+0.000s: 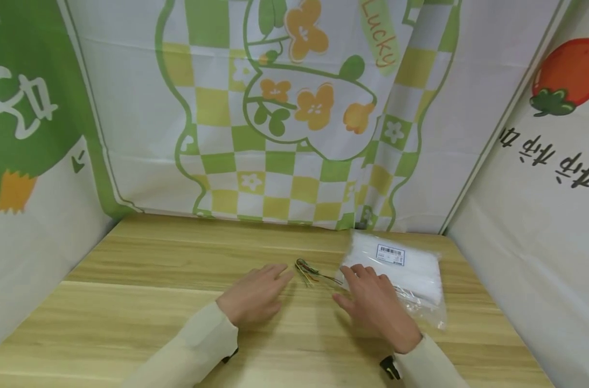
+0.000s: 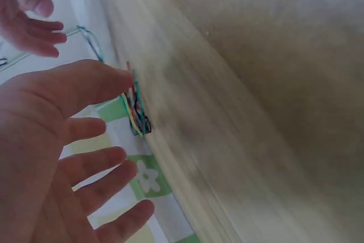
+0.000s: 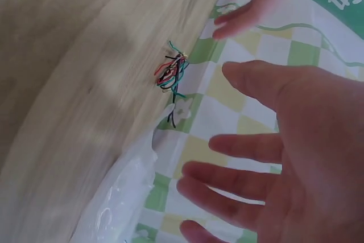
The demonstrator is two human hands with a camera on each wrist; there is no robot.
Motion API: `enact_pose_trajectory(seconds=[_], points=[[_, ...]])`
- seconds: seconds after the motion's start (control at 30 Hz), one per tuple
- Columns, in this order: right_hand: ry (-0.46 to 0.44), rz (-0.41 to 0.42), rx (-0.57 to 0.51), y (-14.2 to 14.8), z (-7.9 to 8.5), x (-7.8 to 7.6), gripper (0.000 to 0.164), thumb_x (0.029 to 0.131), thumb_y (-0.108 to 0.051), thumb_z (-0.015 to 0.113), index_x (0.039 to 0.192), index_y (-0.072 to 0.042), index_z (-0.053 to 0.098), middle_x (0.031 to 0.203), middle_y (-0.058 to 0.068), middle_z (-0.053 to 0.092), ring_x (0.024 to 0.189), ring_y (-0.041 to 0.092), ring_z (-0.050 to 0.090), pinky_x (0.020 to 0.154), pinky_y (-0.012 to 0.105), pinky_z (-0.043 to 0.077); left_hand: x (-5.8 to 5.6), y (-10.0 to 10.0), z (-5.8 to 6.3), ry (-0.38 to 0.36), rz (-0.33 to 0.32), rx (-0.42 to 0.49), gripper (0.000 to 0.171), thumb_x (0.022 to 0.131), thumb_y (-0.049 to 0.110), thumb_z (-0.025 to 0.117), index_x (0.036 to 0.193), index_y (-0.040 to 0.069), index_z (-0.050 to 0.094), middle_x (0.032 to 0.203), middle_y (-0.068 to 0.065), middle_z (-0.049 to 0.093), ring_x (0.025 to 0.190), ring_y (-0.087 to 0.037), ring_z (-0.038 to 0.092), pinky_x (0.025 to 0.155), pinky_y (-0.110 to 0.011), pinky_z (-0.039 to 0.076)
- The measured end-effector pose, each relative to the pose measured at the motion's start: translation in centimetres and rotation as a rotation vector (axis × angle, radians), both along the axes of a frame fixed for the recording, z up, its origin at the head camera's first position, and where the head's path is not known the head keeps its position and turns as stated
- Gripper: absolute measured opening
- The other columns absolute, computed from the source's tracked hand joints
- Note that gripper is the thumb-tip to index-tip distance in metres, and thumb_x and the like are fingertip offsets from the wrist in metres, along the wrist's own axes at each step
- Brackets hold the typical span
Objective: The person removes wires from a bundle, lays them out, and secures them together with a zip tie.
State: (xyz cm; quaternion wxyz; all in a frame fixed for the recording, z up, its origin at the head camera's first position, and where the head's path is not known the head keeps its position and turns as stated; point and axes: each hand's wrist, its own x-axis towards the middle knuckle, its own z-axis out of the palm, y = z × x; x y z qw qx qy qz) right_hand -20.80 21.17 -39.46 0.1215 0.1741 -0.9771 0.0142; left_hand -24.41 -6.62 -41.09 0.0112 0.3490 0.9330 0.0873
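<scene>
A small tangle of thin coloured wires (image 1: 306, 271) lies on the wooden table between the two hands, with red, green, black and yellow strands showing in the right wrist view. To its left is the left hand (image 1: 256, 292), palm facing inward, fingers spread and holding nothing. On the other side the right hand (image 1: 374, 297) has its fingers extended, also holding nothing. In the head view the right hand overlaps the near-left part of a clear plastic bag (image 1: 420, 269) packed with white material and bearing a barcode label. Loose wire ends point toward the right hand.
The wooden table (image 1: 144, 318) is bounded at the back by a printed checkered curtain (image 1: 279, 161). White printed cloth walls stand at the left and right sides. The bag sits near the table's back right corner.
</scene>
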Motion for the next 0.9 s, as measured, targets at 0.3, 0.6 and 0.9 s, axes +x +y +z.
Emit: enact_pose_trajectory(seconds=[0.3, 0.6, 0.9], points=[[-0.183, 0.001, -0.061, -1.1, -0.4, -2.2, 0.057, 0.096, -0.041, 0.077, 0.138, -0.007, 0.063, 0.132, 0.016, 0.069, 0.118, 0.038, 0.068, 0.091, 0.056, 0.057, -2.1, 2.7, -0.1, 0.088, -0.042, -0.161, 0.062, 0.102, 0.008, 0.065, 0.160, 0.010, 0.043, 0.167, -0.013, 0.041, 0.152, -0.034, 0.044, 0.119, -0.051, 0.044], [-0.265, -0.033, -0.058, -1.9, -1.6, -4.0, 0.046, 0.093, -0.040, 0.079, 0.126, -0.009, 0.070, 0.117, 0.011, 0.070, 0.108, 0.032, 0.069, 0.085, 0.055, 0.057, -3.1, 5.4, -0.4, 0.125, -0.038, -0.303, 0.055, 0.107, 0.017, 0.061, 0.160, 0.017, 0.044, 0.164, -0.005, 0.046, 0.153, -0.025, 0.043, 0.121, -0.047, 0.043], [-0.239, -0.023, -0.071, -2.5, -1.9, -5.0, 0.016, 0.089, -0.025, 0.078, 0.091, -0.013, 0.068, 0.094, 0.007, 0.061, 0.082, 0.027, 0.065, 0.066, 0.052, 0.053, -4.7, 6.3, -1.0, 0.243, -0.074, -0.253, 0.037, 0.103, 0.015, 0.068, 0.140, 0.019, 0.061, 0.137, -0.004, 0.062, 0.133, -0.025, 0.058, 0.109, -0.046, 0.052]])
